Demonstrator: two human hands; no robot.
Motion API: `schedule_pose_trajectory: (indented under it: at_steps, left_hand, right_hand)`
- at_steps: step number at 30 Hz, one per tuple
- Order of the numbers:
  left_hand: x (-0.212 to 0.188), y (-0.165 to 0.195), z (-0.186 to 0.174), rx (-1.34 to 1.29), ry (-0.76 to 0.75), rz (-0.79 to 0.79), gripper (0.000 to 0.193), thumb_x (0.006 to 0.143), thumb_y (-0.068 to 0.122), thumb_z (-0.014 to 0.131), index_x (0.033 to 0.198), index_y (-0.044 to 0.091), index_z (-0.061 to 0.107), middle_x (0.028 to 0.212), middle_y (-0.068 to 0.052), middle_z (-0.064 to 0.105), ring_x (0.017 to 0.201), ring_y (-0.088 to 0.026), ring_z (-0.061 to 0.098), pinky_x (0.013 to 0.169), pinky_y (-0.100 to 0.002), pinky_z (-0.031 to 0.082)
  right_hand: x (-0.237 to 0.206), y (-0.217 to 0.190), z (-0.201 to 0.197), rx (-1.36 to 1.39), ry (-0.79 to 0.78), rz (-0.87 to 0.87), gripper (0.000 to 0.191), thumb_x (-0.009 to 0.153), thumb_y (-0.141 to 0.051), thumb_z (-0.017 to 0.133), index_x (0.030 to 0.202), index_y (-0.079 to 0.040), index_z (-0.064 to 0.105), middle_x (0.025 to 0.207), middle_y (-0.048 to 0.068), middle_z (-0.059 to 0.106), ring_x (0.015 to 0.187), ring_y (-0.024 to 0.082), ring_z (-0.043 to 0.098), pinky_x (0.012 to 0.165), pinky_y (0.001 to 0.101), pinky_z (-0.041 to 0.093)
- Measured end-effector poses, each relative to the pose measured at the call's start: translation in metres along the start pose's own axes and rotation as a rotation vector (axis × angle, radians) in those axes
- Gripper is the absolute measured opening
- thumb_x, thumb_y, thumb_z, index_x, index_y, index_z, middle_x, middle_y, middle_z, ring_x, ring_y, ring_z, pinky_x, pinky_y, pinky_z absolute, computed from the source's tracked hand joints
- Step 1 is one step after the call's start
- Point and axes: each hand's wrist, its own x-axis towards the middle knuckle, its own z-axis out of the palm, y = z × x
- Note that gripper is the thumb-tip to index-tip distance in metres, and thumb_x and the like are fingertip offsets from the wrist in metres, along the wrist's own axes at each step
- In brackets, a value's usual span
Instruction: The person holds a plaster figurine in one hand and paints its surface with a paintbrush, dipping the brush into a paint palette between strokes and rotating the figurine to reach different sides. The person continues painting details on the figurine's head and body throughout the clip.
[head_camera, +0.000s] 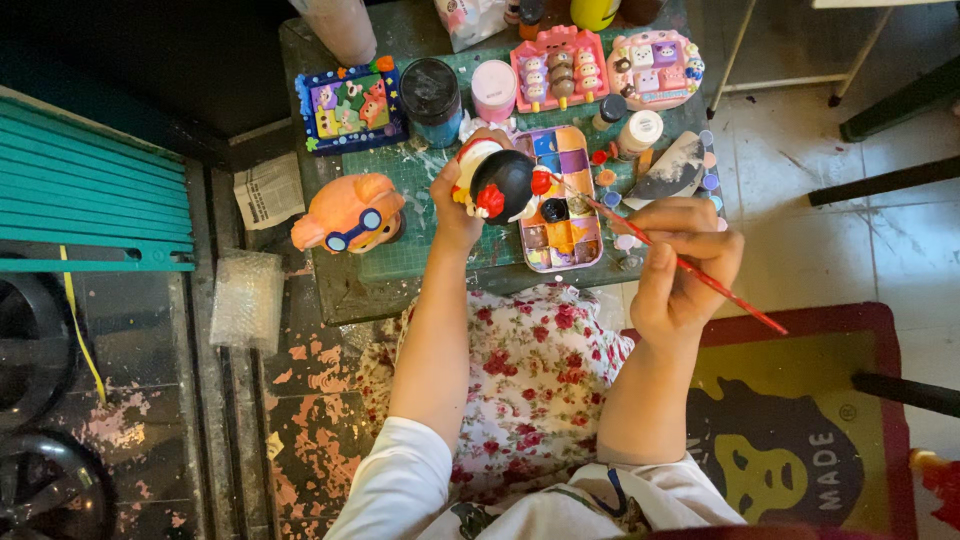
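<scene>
Just above the middle of the frame, the left hand (455, 205) is wrapped closed round a small figurine (497, 182) with black hair, a red flower and a red-and-white body, holding it up off the green cutting mat (400, 215) and tipped on its side, I'd guess so the face is turned toward the brush. To the right of it, the right hand (680, 265) pinches a thin red-handled paintbrush (680, 265) between thumb and fingers, pen-fashion, the shaft slanting from lower right up to the left so the tip lands right at the figurine's cheek. Directly beneath that meeting point lies the paint palette (562, 200), wells of purple, blue, orange and brown, kept close so a reload is only a short dip away. Little paint pots (605, 180) cluster just beside it. Over at left of centre an orange pig figure with blue glasses (350, 212) stands apart on the table edge. Along the top sit a dark jar (430, 95), a pink-lidded tub (493, 88), a blue tile plaque (350, 105) and two pink painted plaques (560, 68), all pushed back out of the working space. A floral cloth (535, 375) covers the lap below.
</scene>
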Motion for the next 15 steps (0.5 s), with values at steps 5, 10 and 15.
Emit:
schedule_pose_trajectory:
  at_steps: [5,10,15]
  left_hand:
    - [0.0,0.002,0.005,-0.088,-0.166,0.046,0.061,0.105,0.053,0.043,0.128,-0.001,0.06,0.123,-0.012,0.067,0.114,-0.022,0.065,0.105,-0.037,0.049]
    - [-0.005,0.005,0.023,-0.281,-0.011,-0.04,0.069,0.097,0.061,0.042,0.129,0.003,0.057,0.123,-0.012,0.065,0.111,-0.026,0.065,0.103,-0.043,0.05]
    - [-0.009,0.002,0.035,-0.545,-0.174,-0.161,0.088,0.094,0.078,0.042,0.131,-0.001,0.057,0.119,-0.015,0.065,0.09,-0.024,0.061,0.089,-0.041,0.049]
  right_hand:
    - [0.0,0.003,-0.003,0.042,0.017,-0.041,0.018,0.115,-0.016,0.052,0.111,-0.005,0.038,0.098,0.021,0.068,0.092,0.023,0.06,0.088,0.0351,0.047]
    - [0.001,0.01,0.001,0.098,0.183,-0.091,0.023,0.111,-0.022,0.053,0.107,-0.006,0.038,0.09,0.018,0.066,0.083,0.021,0.056,0.08,0.0323,0.048]
    - [-0.001,0.015,0.008,0.12,0.128,-0.063,0.027,0.113,-0.025,0.055,0.108,-0.005,0.037,0.094,0.019,0.068,0.085,0.021,0.061,0.082,0.0337,0.05]
